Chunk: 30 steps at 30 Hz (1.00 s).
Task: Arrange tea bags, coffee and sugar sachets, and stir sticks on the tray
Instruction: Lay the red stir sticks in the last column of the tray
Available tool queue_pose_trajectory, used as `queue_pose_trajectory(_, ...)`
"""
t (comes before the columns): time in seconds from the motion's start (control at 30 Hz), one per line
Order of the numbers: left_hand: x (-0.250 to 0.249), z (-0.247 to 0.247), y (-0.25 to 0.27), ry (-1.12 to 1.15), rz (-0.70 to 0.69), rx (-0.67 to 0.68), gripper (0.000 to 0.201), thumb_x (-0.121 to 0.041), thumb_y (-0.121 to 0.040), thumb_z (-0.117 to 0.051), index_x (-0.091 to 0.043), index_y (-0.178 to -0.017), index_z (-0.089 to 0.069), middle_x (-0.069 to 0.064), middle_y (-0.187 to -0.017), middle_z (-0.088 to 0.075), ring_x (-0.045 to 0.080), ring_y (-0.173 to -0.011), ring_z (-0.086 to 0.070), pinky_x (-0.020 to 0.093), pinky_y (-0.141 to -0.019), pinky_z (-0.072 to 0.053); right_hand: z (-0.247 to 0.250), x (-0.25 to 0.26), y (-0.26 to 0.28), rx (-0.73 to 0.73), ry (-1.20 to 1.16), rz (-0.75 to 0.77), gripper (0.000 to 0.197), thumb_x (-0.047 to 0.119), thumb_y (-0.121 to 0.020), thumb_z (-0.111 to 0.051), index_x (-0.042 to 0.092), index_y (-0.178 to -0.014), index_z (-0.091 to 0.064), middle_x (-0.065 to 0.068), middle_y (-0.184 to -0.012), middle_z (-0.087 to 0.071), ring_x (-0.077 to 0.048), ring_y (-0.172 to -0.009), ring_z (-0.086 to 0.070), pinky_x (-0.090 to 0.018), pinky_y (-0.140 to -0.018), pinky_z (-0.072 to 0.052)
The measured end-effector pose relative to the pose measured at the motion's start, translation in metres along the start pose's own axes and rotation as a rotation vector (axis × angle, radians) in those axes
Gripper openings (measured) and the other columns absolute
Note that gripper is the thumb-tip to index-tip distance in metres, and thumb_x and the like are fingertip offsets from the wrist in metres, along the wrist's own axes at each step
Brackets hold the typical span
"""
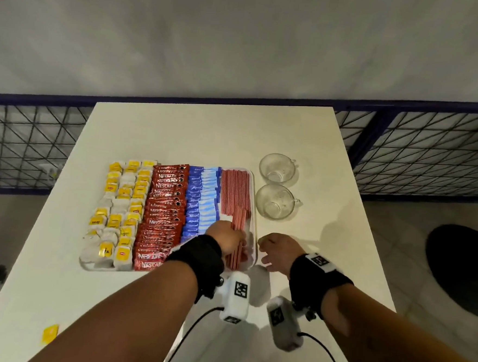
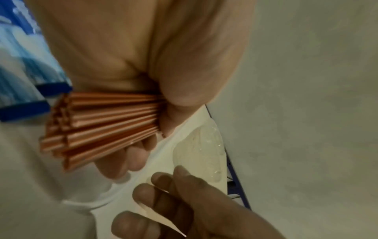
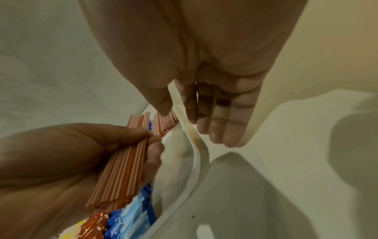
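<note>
stir sticks [image 1: 234, 254] run lengthwise down the tray [image 1: 254, 230], left hand [image 1: 225, 238] fingers pinching them, right hand [image 1: 277, 250] relaxed.

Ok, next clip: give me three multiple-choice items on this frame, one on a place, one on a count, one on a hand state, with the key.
1. Where do the glass cups stand?
A. on the tray
B. on the table right of the tray
C. on the floor

2. How many glass cups are there?
A. one
B. two
C. four

3. What does the left hand hold?
A. a bundle of stir sticks
B. a tea bag
C. nothing

Key: B, both cups stand beside the tray rim; B, two show in the head view; A, its fingers curl round the stir sticks, while the right hand is empty.
</note>
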<state>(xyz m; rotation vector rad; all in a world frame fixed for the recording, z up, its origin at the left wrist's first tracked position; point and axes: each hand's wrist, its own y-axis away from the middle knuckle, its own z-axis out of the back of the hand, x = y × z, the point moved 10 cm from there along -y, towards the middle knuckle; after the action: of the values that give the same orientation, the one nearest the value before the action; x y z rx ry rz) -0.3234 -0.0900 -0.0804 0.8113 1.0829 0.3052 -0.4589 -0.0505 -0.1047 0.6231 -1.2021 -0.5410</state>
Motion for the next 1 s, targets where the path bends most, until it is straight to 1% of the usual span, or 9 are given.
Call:
queue_pose_trajectory(0.1,-0.003,0.005,-0.014,-0.282,-0.019,-0.12,0.026,-0.021,-0.088,-0.06,0.002,-0.097,-0.067,0.019,-0.099,-0.067,0.034,-0.091,-0.063,0.036,-0.078,-0.052,-0.006,0.004,-0.01,0.007,-0.026,0.01,0.02,0.016,-0.093,-0.045,0.013,-0.076,-0.055,-0.016,-0.081,-0.055,-0.026,-0.067,-0.053,-0.043,-0.069,-0.048)
queue_pose_trajectory(0.2,-0.004,0.006,-0.023,-0.424,-0.009,-0.177,0.039,-0.032,-0.093,-0.056,0.002,-0.111,-0.065,0.018,-0.114,-0.065,0.034,-0.107,-0.061,0.037,-0.092,-0.049,-0.004,0.004,-0.015,-0.047,0.102,0.021,0.022,0.026,-0.091,-0.046,0.024,-0.071,-0.054,-0.006,-0.081,-0.061,-0.025,-0.076,-0.06,-0.043,-0.083,-0.055)
queue_pose_trajectory(0.3,-0.004,0.002,-0.027,-0.494,0.005,-0.2,0.043,-0.038,-0.093,-0.056,-0.002,-0.114,-0.065,0.017,-0.119,-0.064,0.033,-0.11,-0.06,0.037,-0.096,-0.048,-0.008,0.01,-0.013,-0.038,0.162,0.063,0.024,0.034,-0.082,-0.043,0.02,-0.069,-0.057,-0.01,-0.075,-0.065,-0.035,-0.08,-0.065,-0.05,-0.081,-0.054)
queue_pose_trajectory(0.5,-0.009,0.002,-0.028,-0.653,-0.014,-0.283,0.049,-0.049,-0.092,-0.053,-0.005,-0.111,-0.065,0.014,-0.116,-0.065,0.032,-0.108,-0.061,0.033,-0.089,-0.048,-0.008,0.012,-0.006,-0.066,0.197,0.079,0.02,0.028,-0.093,-0.045,0.024,-0.078,-0.058,-0.011,-0.09,-0.069,-0.031,-0.086,-0.066,-0.041,-0.083,-0.054)
queue_pose_trajectory(0.63,-0.011,0.016,-0.023,-0.68,-0.034,-0.355,0.032,-0.033,-0.089,-0.061,-0.008,-0.109,-0.062,0.012,-0.114,-0.066,0.03,-0.105,-0.062,0.03,-0.082,-0.048,-0.009,0.014,-0.004,-0.077,0.219,0.08,0.019,0.029,-0.087,-0.047,0.028,-0.068,-0.051,-0.006,-0.081,-0.063,-0.034,-0.087,-0.065,-0.04,-0.082,-0.054)
queue_pose_trajectory(0.73,-0.015,0.025,-0.016,-0.717,-0.055,-0.401,0.028,-0.024,-0.094,-0.055,-0.008,-0.117,-0.058,0.013,-0.123,-0.062,0.028,-0.114,-0.059,0.032,-0.09,-0.047,-0.01,0.015,-0.003,-0.065,0.213,0.085,0.01,0.032,-0.084,-0.048,0.028,-0.078,-0.055,-0.003,-0.083,-0.062,-0.033,-0.087,-0.066,-0.042,-0.083,-0.055)
queue_pose_trajectory(0.8,-0.017,0.025,-0.012,-0.747,-0.067,-0.404,0.029,-0.021,-0.098,-0.048,-0.008,-0.123,-0.053,0.014,-0.129,-0.058,0.028,-0.12,-0.055,0.033,-0.096,-0.044,-0.011,0.015,-0.004,-0.07,0.218,0.083,0.012,0.03,-0.086,-0.048,0.029,-0.075,-0.052,-0.001,-0.08,-0.06,-0.031,-0.085,-0.066,-0.039,-0.08,-0.054)
queue_pose_trajectory(0.9,-0.021,0.02,-0.006,-0.822,-0.122,-0.382,0.031,-0.019,-0.097,-0.045,-0.008,-0.126,-0.047,0.015,-0.129,-0.056,0.03,-0.12,-0.054,0.037,-0.097,-0.043,-0.009,0.014,-0.005,-0.087,0.256,0.083,0.025,0.026,-0.089,-0.048,0.028,-0.064,-0.042,0.004,-0.069,-0.052,-0.028,-0.078,-0.059,-0.031,-0.069,-0.043)
queue_pose_trajectory(1.0,-0.022,0.014,-0.005,-0.861,-0.157,-0.339,0.036,-0.023,-0.095,-0.047,-0.009,-0.127,-0.043,0.015,-0.125,-0.057,0.033,-0.115,-0.056,0.039,-0.091,-0.045,-0.008,0.015,-0.005,-0.093,0.261,0.085,0.024,0.025,-0.088,-0.048,0.028,-0.065,-0.044,-0.001,-0.076,-0.055,-0.032,-0.083,-0.063,-0.037,-0.074,-0.05)
